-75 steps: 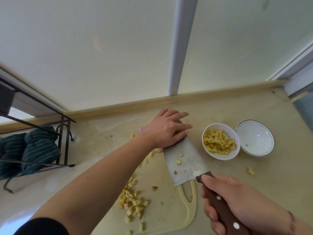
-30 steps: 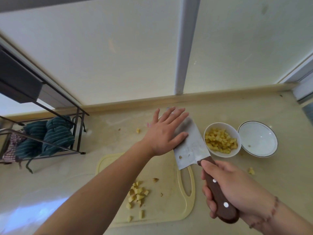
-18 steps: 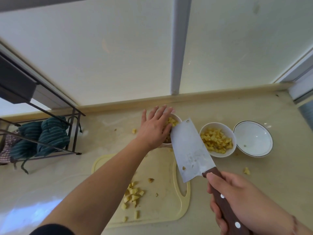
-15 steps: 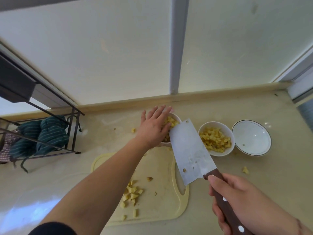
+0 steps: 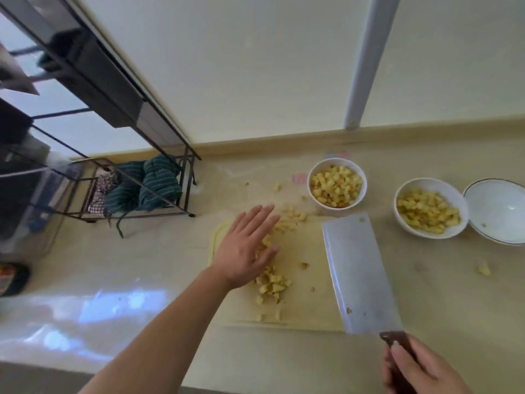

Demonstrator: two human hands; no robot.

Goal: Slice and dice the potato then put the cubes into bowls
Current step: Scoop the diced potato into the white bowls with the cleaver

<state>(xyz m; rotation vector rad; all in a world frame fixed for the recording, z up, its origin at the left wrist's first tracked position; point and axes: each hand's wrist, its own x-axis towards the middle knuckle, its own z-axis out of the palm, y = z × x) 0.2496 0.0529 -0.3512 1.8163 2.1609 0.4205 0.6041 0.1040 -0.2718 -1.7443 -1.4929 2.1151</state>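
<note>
The left hand point(image 5: 245, 245) lies flat and open over the board point(image 5: 301, 282), fingers straight and together, pointing up and to the right. Its fingers sit over a loose line of potato cubes point(image 5: 271, 281) that runs from the board's far edge down toward its middle; whether the palm touches the board I cannot tell.

The right hand point(image 5: 417, 368) is curled round the dark handle of a cleaver point(image 5: 356, 273), low at the right. The broad blade is held over the board's right side, its tip toward the bowls, and a few bits of potato stick to the steel.

Beyond the board stand three white bowls on the desk point(image 5: 170, 268). The left bowl point(image 5: 337, 183) is full of cubes and stands just past the board's far right corner. The middle bowl point(image 5: 430, 209) also holds cubes, though less heaped. The right bowl point(image 5: 500, 211), rimmed with a dark line, touches or nearly touches the middle one and holds only a speck or two.

A stray piece of potato point(image 5: 483, 269) lies on the desk to the right of the cleaver, and a few crumbs are scattered near the left bowl.

At the left stands a black wire rack point(image 5: 133, 177) with striped green cloth point(image 5: 147, 183) bundled on its lowest shelf.
</note>
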